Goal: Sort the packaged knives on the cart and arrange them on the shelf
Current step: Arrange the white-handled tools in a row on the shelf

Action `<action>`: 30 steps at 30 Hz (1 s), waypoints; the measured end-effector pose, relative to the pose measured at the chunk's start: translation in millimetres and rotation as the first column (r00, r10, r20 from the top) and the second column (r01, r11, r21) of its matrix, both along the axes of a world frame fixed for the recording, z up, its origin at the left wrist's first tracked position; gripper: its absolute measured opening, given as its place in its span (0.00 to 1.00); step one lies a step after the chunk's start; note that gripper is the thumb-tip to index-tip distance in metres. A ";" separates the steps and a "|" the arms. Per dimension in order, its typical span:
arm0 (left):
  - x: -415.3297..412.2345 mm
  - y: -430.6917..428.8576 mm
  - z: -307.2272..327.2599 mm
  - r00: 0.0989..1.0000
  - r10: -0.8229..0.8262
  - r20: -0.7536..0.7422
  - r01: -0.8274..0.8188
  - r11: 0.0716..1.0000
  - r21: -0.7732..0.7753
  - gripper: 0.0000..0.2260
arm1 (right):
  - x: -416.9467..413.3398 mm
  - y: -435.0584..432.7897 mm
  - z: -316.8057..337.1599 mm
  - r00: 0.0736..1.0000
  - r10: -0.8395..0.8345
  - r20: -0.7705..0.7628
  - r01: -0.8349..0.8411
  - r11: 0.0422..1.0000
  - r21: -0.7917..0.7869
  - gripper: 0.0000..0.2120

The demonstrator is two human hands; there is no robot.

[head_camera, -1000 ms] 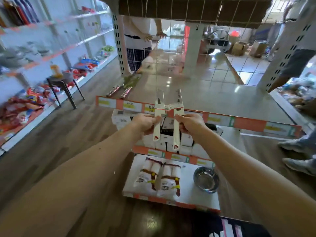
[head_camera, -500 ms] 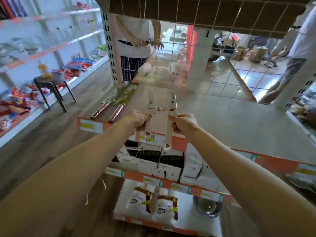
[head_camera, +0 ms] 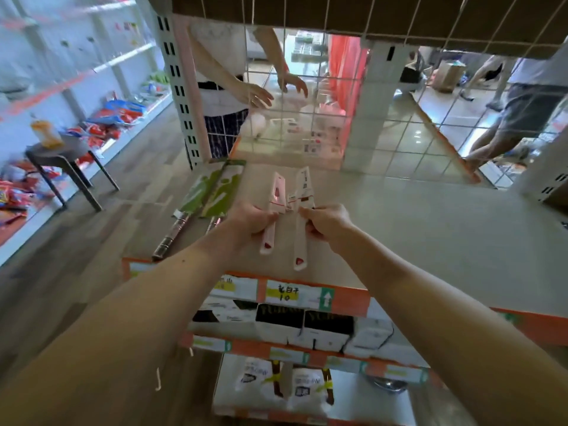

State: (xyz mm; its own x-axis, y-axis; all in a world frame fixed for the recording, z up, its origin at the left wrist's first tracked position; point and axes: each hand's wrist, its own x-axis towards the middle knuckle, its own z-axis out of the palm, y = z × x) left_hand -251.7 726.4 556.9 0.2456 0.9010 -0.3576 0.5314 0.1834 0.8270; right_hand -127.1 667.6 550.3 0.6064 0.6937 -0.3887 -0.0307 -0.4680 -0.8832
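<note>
Hands both hold a pack: your left hand [head_camera: 252,221] curls round the left knife pack [head_camera: 268,238], and your right hand [head_camera: 327,222] pinches the right knife pack [head_camera: 299,256]. Both packs are long, narrow white sleeves with red marks. They lie side by side, tips pointing away from you, over the smooth beige shelf [head_camera: 415,241]; you cannot tell whether they touch it. Flat green packs [head_camera: 215,189] with shiny steel handles lie just left of them, near the shelf's left edge. An orange price strip [head_camera: 347,299] lines the front edge and a white wire grid [head_camera: 408,127] closes the back. The beige surface runs broad to your right. White boxes [head_camera: 368,336] sit on the tier below.
</note>
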 end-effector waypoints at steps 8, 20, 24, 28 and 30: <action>-11.4 17.9 -1.4 0.971 -0.141 -0.192 0.174 0.971 0.167 0.15 | -12.1 12.8 -3.2 0.999 0.016 -0.030 -0.016 1.000 -0.013 0.10; -15.6 20.3 -9.1 0.889 -0.276 -0.365 0.379 0.892 0.247 0.14 | -20.4 22.7 -2.6 0.943 0.180 0.280 -0.159 0.983 -0.097 0.09; -16.4 20.8 -9.1 0.896 -0.267 -0.354 0.368 0.893 0.258 0.15 | -24.6 24.1 -3.5 0.900 0.196 0.389 -0.170 0.980 -0.101 0.12; -17.0 21.1 -9.9 0.906 -0.251 -0.341 0.351 0.895 0.274 0.15 | -25.7 24.5 -3.1 0.880 0.218 0.422 -0.175 0.975 -0.137 0.08; -17.8 21.0 -9.7 0.908 -0.242 -0.343 0.344 0.897 0.277 0.15 | -26.5 24.8 -3.6 0.878 0.221 0.424 -0.179 0.974 -0.138 0.07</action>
